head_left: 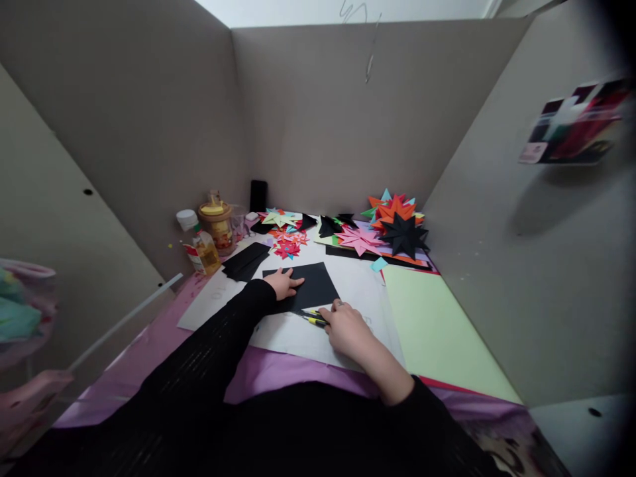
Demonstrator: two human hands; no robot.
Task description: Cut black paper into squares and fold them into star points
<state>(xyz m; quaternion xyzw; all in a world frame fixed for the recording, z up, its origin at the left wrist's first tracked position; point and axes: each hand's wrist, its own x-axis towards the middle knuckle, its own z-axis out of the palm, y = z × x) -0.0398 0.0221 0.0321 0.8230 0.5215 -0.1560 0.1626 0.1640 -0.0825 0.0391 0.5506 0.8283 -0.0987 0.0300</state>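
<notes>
My left hand [283,285] lies flat on a black paper sheet [315,281], with its fingers spread. My right hand [345,328] is at the sheet's near right edge. Its fingers close around the end of a yellow-and-black bladed tool [314,320], whose thin tip points left along the sheet's near edge. Whether the tool is a cutter or scissors is too small to tell. Beneath the sheet is a large white paper [283,338]. Several black paper strips [247,260] lie left of the sheet.
Behind sit folded paper stars: orange [395,211], black [405,235], pink [360,239] and red [287,248]. A bottle [203,248] and a brown-yellow jar [218,225] stand at left, near an upright phone [258,196]. Pale green paper [442,324] covers the right side. Grey partitions enclose the table.
</notes>
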